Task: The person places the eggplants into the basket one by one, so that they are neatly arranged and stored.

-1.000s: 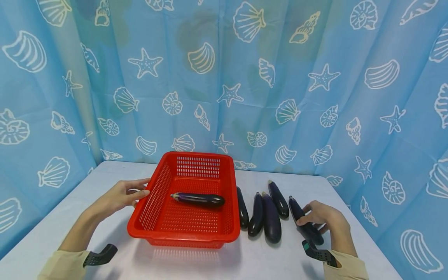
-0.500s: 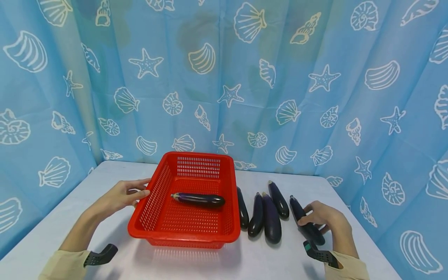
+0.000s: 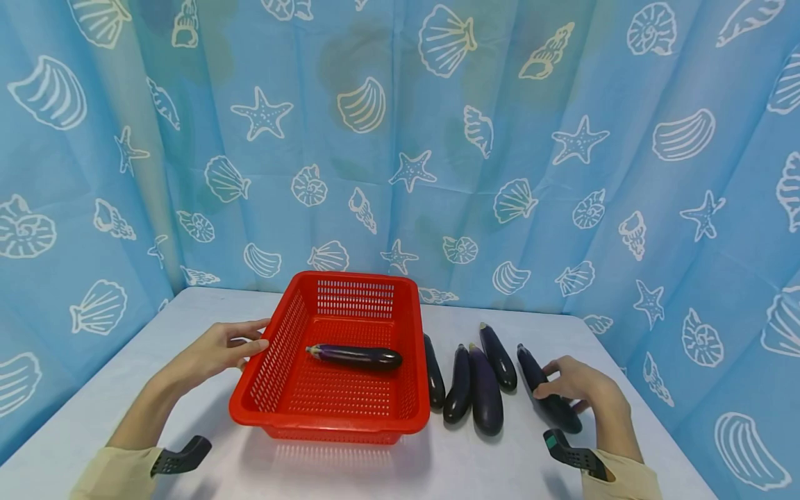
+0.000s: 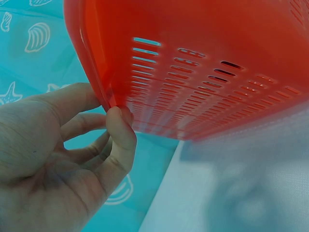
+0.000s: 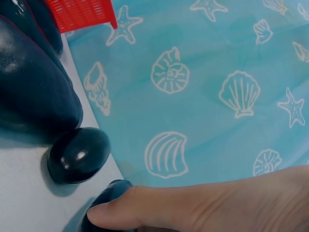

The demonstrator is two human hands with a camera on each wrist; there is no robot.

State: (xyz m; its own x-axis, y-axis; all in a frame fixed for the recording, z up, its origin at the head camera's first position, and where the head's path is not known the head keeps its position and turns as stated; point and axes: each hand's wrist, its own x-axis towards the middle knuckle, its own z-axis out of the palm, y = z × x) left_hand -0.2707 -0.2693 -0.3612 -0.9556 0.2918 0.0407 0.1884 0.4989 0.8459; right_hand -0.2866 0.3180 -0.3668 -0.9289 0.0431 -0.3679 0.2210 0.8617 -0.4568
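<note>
My left hand (image 3: 212, 353) pinches the rim of the red plastic basket (image 3: 331, 421) at its left side. Thumb and forefinger close on that rim in the left wrist view, beside the slotted wall (image 4: 217, 58). Inside the basket lies one dark purple eggplant (image 3: 362, 357), stem to the left. At the right of the table, my right hand (image 3: 581, 385) holds another eggplant (image 3: 565, 418) around its middle, thumb on the near side. The right wrist view shows the thumb (image 5: 116, 212) over this eggplant; the other fingers are mostly hidden there.
Between basket and right hand, several eggplants lie side by side, among them a thick one (image 3: 485, 396) and one farther back (image 3: 498, 355). One slim eggplant (image 3: 434, 375) lies close against the basket's right side. A blue shell-print curtain (image 3: 400, 139) hangs behind the white table (image 3: 475, 469).
My right hand and the eggplant in it have shifted very slightly up in the head view. The left hand, the basket and the other eggplants stay as they were.
</note>
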